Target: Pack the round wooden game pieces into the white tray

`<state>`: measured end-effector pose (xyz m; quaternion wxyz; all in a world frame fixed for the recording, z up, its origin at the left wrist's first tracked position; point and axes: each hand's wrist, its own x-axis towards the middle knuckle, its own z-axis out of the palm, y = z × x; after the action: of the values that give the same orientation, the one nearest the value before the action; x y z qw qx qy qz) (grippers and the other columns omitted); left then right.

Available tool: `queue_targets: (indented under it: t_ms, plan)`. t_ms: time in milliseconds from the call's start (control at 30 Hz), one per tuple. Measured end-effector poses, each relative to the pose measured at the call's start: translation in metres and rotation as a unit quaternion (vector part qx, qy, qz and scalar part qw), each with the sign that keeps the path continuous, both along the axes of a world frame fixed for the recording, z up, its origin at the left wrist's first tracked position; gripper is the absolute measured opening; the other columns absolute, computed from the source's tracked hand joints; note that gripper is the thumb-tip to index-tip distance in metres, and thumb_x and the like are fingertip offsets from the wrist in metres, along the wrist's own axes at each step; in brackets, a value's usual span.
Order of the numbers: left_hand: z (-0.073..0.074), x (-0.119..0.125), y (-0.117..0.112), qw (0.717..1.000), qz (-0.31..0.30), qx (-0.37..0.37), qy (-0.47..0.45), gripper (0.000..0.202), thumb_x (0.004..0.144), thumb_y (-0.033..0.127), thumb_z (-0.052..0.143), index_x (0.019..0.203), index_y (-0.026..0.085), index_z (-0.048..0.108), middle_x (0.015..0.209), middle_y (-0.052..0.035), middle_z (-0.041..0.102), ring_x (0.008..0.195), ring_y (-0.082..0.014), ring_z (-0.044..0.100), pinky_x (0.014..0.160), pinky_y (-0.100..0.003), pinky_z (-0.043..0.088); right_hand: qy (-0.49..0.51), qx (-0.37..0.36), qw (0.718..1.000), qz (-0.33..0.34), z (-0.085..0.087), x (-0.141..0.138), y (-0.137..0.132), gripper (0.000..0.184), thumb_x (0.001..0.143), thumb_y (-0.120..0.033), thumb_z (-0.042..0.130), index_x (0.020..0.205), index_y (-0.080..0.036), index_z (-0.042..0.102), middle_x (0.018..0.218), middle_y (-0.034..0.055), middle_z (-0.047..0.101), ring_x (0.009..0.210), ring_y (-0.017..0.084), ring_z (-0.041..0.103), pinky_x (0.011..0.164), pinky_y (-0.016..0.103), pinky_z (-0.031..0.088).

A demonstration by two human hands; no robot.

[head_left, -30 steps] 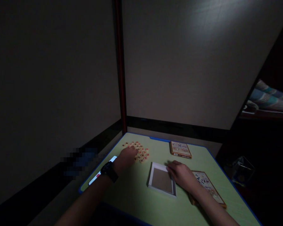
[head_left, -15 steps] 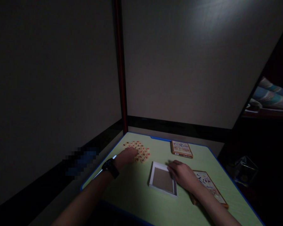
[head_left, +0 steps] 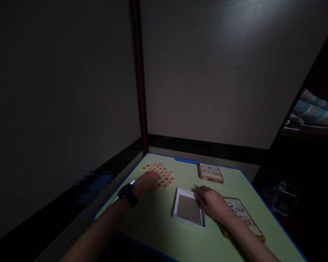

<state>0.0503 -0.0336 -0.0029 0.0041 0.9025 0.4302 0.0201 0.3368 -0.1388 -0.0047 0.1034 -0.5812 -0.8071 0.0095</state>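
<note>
Round xiangqi pieces with red and dark characters lie in a loose cluster on the green table, toward its far left. My left hand, with a black watch on the wrist, is at the near left side of the cluster. Its fingers are curled down among the pieces, and their tips are hidden. In front of me lies a shallow white box tray with a bare grey-brown bottom. My right hand grips the tray's right rim near the far corner, fingers bent over the edge.
A printed box part lies under my right forearm. Another printed box lies at the table's far side. A phone-like bright-edged object sits by the left edge, partly behind my wrist. Walls stand behind and left of the blue-edged table.
Almost nothing differs. My left hand has shifted very slightly at the cluster; my right hand and the tray stay in place.
</note>
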Motion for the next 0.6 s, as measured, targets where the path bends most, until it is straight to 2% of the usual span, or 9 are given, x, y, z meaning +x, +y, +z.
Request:
queue_targets:
  t_ms: [267,433,600]
  plan:
    - [0.01,0.006,-0.004,0.999,0.036,-0.009,0.028,0.022,0.081,0.01,0.053,0.1,0.012,0.065,0.107,-0.0144,0.068,0.104,-0.0256,0.063,0.092,-0.033,0.049,0.005,0.001,1.0,0.007,-0.002,0.001,0.002,0.031,0.097,-0.027,0.037,0.092,-0.019,0.067,0.093,0.0075,0.067,0.082,0.019,0.065,0.071,0.027,0.042]
    - [0.012,0.005,-0.002,0.999,0.031,-0.001,0.013,0.023,0.083,0.011,0.054,0.103,0.015,0.064,0.11,-0.0112,0.067,0.107,-0.0225,0.061,0.096,-0.031,0.047,0.005,0.005,1.0,0.01,-0.001,0.001,0.0,0.032,0.097,-0.027,0.036,0.091,-0.019,0.067,0.091,0.007,0.067,0.082,0.019,0.064,0.071,0.026,0.042]
    - [0.01,0.002,0.001,0.999,0.036,0.015,-0.01,0.019,0.084,0.016,0.057,0.101,0.016,0.064,0.111,-0.0123,0.066,0.109,-0.0233,0.06,0.096,-0.03,0.046,0.001,0.004,1.0,0.009,-0.001,0.0,0.0,0.031,0.097,-0.026,0.037,0.093,-0.019,0.067,0.092,0.0073,0.067,0.082,0.019,0.065,0.07,0.027,0.042]
